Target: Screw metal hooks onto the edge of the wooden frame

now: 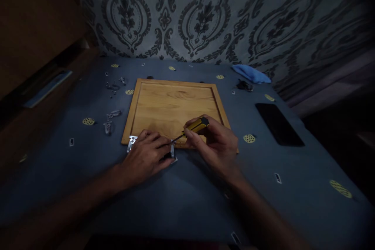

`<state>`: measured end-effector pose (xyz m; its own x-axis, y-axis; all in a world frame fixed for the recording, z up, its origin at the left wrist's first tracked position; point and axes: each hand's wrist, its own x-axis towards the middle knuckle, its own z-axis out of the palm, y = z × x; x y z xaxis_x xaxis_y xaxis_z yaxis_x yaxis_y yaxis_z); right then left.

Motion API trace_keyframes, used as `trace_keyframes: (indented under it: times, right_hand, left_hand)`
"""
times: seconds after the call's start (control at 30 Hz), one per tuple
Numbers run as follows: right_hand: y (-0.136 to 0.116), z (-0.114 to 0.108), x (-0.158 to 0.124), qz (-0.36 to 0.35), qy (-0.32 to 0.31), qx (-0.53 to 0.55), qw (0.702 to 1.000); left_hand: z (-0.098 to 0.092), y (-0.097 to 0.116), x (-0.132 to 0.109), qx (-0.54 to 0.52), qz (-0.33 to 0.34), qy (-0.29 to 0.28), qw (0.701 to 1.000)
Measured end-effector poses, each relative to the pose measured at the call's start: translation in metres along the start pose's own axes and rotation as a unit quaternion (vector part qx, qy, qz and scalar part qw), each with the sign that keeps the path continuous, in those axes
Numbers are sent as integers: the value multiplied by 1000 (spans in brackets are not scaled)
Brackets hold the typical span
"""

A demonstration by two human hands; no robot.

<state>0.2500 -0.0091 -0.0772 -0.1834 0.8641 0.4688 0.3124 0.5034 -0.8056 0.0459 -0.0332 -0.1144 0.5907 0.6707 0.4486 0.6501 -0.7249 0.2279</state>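
A framed wooden panel [175, 103] lies flat on the blue patterned cloth. My right hand [215, 144] is closed around a screwdriver [197, 125] with a yellow and black handle, its shaft slanting down to the left. The screwdriver's tip meets a metal bracket [172, 150] at the panel's near edge. My left hand [149, 152] rests over that same edge, fingers bent together against the metal piece, which it partly hides. Left of these fingers, another shiny metal part [132, 141] sits at the panel's near left corner.
Loose metal hinges [108, 127] and small parts [113, 86] lie left of the panel. A black phone-like slab [279, 125] is on the right. Behind it are a blue cloth [251, 74] and a dark tangled item [244, 85]. A patterned wall [166, 15] rises at the back.
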Motion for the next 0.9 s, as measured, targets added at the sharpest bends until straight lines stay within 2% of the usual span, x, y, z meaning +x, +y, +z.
trace_keyframes:
  times: [0.17,0.37,0.57,0.77,0.9]
  right_hand:
    - [2,0,0,9,-2,8,1000]
    - [0,0,2,-18,-13,5,1000]
    - [-2,-4,7,-86,-50,-13,995]
    - [-4,-6,12,-45,-82,-5,996]
    - [-4,-7,13,-49,-86,4,995]
  left_hand:
    - [-1,0,1,-2,1,-2,1000]
    - [-1,0,1,0,1,-1,1000]
    - [-2,0,1,-5,-2,-10,1000]
    - [-1,0,1,-10,-3,-14,1000]
    - [-1,1,1,-12,-2,-9,1000]
